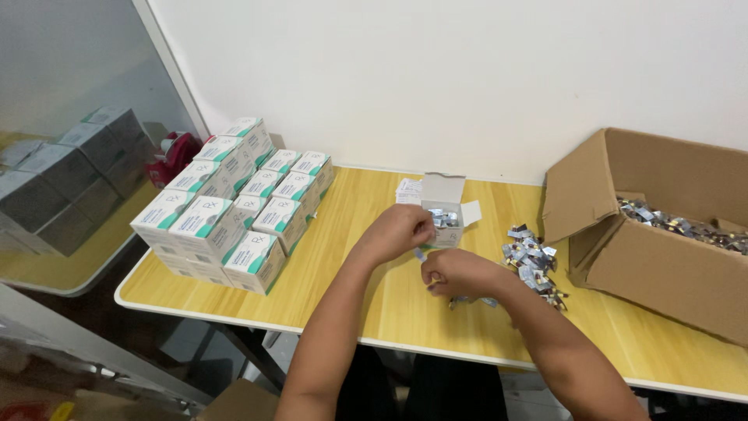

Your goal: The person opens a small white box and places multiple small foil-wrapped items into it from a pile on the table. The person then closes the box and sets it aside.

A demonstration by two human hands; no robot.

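Your fingers on the left hand (399,231) pinch one foil strip (421,254) just before the open carton (446,209); the right hand (456,273) is closed on several more. Feed them in flat, one at a time. One loose pile (531,261), one cardboard box (662,234), roughly fifteen sealed cartons (234,206) showing.

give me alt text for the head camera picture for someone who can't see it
Two bare hands, left hand and right hand, handle small silver foil packets beside an open white carton on a wooden table. Stacked white-and-green boxes stand to the left; a big cardboard box of packets sits right.
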